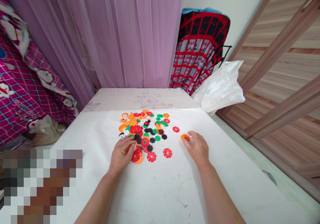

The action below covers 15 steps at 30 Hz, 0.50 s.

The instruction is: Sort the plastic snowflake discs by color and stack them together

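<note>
White plastic bag (222, 87) at the far right corner of the white-covered table (162, 190); purple curtain (130, 34) behind. Notched plastic discs (136, 129), in mixed colours, lie overlapping mid-table, crowding one another. Left hand (122, 152), fingers curled, is over the pile's near left edge; whether it grips a disc cannot be told. Right hand (198, 147), right of the pile, holds an orange disc (185, 137) between thumb and fingers.
</note>
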Tool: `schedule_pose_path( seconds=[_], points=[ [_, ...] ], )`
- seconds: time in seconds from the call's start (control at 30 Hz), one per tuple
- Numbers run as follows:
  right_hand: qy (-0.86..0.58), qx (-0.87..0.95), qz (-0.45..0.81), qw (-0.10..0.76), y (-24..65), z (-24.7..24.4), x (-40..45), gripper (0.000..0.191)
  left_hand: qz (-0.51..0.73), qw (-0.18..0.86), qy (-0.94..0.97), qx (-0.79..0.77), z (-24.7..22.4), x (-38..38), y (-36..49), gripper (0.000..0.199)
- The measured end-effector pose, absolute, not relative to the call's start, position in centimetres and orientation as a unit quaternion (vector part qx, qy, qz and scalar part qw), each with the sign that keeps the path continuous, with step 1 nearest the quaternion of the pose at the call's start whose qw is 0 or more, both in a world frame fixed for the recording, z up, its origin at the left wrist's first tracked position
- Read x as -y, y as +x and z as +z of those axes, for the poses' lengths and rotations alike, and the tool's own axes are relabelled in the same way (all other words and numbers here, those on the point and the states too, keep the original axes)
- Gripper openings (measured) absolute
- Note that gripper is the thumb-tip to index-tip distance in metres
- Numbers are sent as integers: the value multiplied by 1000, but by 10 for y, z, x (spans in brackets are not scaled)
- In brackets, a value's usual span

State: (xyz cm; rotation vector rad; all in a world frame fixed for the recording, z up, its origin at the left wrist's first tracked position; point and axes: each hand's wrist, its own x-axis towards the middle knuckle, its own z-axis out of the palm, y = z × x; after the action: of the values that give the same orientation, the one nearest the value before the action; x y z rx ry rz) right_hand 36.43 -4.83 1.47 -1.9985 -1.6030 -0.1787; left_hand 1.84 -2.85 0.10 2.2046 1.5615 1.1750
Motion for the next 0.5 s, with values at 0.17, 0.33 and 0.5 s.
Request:
schedule_pose_path(
  seconds=[0.17,0.33,0.5],
  points=[
    [-599,725,-26,340,308,23,40,18,400,88,734,-541,-1,28,19,31],
    [-510,801,35,312,235,30,22,17,395,85,745,-532,-3,27,19,29],
    [-455,845,37,278,208,27,22,18,382,86,743,-543,-2,28,19,30]
  ],
)
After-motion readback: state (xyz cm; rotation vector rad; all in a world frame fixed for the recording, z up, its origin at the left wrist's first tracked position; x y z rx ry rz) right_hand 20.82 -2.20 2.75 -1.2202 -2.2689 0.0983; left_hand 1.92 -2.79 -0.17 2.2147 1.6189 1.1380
